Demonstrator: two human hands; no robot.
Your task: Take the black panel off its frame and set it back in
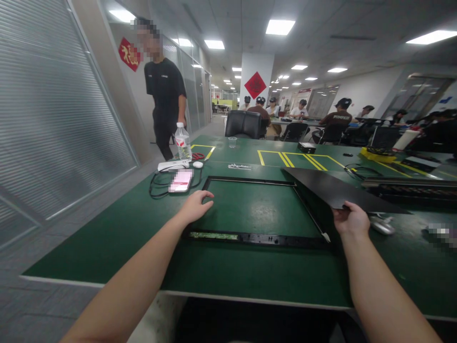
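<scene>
A thin black rectangular frame (282, 239) lies on the green table, with a strip of green circuit board (213, 236) along its near side. At its left side is my left hand (195, 207), thumb and forefinger apart. Whether that hand touches the frame, I cannot tell. My right hand (352, 220) grips the near edge of a thin, dark flat panel (321, 186). The panel is tilted above the table at the frame's right side and hides part of what lies behind it. A small white piece (325, 237) sits at the frame's near right corner.
Left of the frame lie a phone (181, 181), a black cable, a white mouse (197, 165) and red-handled scissors (198, 156), beside a water bottle (183, 143). A plastic cup (232, 142) stands farther back. On the right are long black parts (410, 193). A person (164, 95) stands beyond the table.
</scene>
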